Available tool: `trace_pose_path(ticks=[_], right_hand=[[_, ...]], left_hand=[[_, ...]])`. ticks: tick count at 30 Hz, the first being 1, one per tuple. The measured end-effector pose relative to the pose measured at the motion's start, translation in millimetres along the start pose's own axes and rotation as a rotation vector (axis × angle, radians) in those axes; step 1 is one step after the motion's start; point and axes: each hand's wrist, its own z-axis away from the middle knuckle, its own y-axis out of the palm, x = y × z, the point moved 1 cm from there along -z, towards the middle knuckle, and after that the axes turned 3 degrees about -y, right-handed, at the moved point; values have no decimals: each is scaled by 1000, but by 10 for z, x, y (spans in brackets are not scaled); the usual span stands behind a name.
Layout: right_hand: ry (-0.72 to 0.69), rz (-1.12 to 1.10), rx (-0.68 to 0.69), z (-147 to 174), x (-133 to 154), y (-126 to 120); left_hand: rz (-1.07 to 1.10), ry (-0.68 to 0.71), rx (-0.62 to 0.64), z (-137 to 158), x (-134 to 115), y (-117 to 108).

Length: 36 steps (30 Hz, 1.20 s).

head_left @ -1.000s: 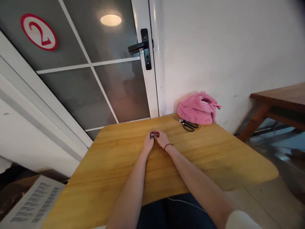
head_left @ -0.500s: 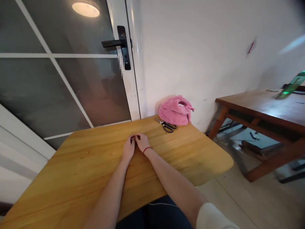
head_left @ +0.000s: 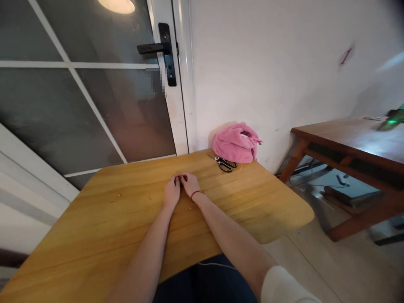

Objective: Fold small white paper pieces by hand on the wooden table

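Note:
My left hand [head_left: 172, 189] and my right hand [head_left: 190, 184] meet near the middle of the wooden table [head_left: 132, 227]. Fingers on both are curled, with the fingertips pressed together. Something dark reddish and small may lie between them, but I cannot make out what it is. Round my right wrist is a thin red cord bracelet [head_left: 197, 192]. Beyond my right hand lies a pair of scissors [head_left: 224, 164] with black-and-white handles, apart from both hands. Just behind the scissors a pink plush cloth bag [head_left: 236, 144] rests against the wall.
A door with dark glass panes and a black handle [head_left: 153, 48] stands behind the table's left side. On the right is a second, brown table [head_left: 347, 134] with a greenish item [head_left: 391, 122] on it. A tiny crumb [head_left: 119, 195] lies on the left tabletop.
The view has shifted slightly, so the door and wall sit higher and a little to the right. My hands stay together in nearly the same pose.

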Motion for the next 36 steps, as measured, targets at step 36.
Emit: trace_pose_path(ticks=[36], right_hand=[[-17,-196,168,-46,-55,-69]], left_hand=[[554,-113,197,-190,218,-9]])
